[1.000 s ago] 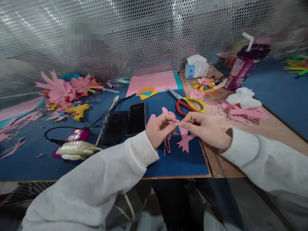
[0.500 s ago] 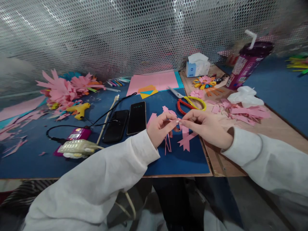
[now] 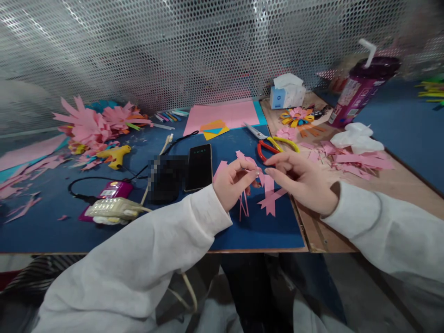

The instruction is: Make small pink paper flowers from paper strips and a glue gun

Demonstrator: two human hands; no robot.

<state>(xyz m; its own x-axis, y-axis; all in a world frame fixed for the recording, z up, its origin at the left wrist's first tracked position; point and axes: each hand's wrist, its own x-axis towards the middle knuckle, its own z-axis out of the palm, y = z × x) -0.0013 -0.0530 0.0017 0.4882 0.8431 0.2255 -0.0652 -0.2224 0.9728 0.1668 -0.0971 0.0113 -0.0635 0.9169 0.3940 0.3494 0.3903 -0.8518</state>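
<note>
My left hand [image 3: 236,185] is pinched at thumb and fingertips around a small bunch of pink paper strips [image 3: 268,200]. Some of the strips have notched ends, and thin ones hang below the fingers. Exactly where the pieces join is hidden by the fingertips. Just to the right, my right hand [image 3: 305,182] has thumb and forefinger apart, with nothing visible between them. Behind that hand lie open scissors [image 3: 272,141] with one red and one yellow handle.
Two phones, the right one [image 3: 199,167] lit, lie left of my hands. Further left are a power strip [image 3: 113,209], a yellow glue gun [image 3: 115,156] and pink paper flowers [image 3: 88,122]. A purple cup [image 3: 364,92], tissue box [image 3: 287,92] and paper scraps [image 3: 359,159] stand or lie right.
My right hand has let go and drawn a little to the right, its thumb and forefinger parting. The left hand keeps its pinch on the pink strips.
</note>
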